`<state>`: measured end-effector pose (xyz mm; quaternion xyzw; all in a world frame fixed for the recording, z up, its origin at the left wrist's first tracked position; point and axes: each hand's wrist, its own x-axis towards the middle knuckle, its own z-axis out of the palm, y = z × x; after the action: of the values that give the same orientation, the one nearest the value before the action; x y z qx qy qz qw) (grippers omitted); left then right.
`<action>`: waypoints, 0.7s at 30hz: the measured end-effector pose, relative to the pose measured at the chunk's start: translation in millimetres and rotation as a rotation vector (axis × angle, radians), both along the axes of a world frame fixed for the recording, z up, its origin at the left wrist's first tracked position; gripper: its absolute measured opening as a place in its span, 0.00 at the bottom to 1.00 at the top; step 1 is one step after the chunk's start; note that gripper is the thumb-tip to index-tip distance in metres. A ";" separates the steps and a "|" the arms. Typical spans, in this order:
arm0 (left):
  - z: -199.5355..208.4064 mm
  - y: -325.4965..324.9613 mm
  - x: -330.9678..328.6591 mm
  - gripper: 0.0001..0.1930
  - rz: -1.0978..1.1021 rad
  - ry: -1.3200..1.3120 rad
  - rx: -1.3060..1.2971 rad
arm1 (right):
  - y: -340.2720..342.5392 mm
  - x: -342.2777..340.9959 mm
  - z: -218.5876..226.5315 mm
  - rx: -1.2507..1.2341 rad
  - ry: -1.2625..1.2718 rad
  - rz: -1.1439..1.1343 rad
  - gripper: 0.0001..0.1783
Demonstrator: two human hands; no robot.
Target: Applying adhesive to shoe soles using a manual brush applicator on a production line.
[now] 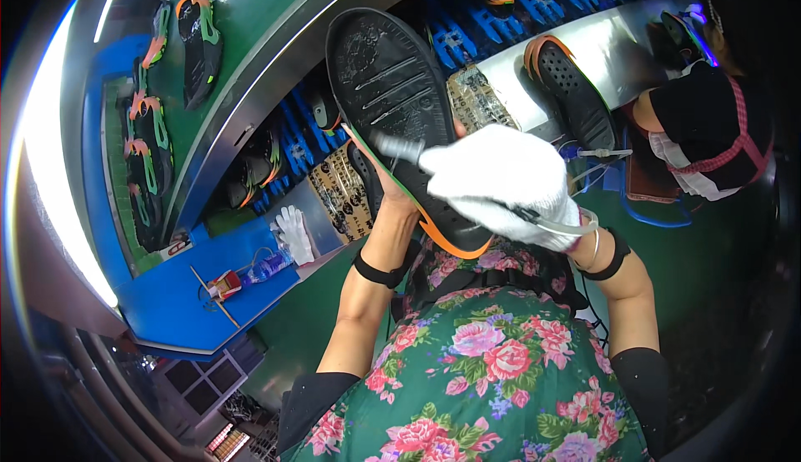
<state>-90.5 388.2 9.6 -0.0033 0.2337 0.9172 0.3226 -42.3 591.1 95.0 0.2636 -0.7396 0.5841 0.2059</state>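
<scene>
A large black shoe sole (pixel 388 70) with an orange and green edge is held up in front of me, its broad end away from me. The sole's face looks wet and shiny in places. My bare left hand (pixel 395 191) grips it from the left and underneath, most of its fingers hidden behind it. Over the near half of the sole, my right hand (pixel 501 174), in a white knit glove, is closed around a brush (pixel 399 148). The pale brush tip is smeared by motion, close to the sole's surface. A clear tube (pixel 576 227) runs along the glove by my wrist.
Another black and orange sole (pixel 574 91) lies on the metal ledge at right, near a co-worker (pixel 705 128). Several soles with uppers stand on the green conveyor (pixel 250 12) at left. A blue table (pixel 179 312) holds a white glove (pixel 292 233) and a plastic bottle (pixel 269 267).
</scene>
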 end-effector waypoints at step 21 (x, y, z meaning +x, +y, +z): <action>27.3 -10.0 -22.5 0.45 -0.080 0.123 0.115 | -7.4 20.6 -2.8 -0.023 -0.040 0.021 0.18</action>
<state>-113.0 378.2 36.9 0.0808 0.2000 0.9140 0.3438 -21.8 583.7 92.2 0.2571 -0.7341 0.5998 0.1880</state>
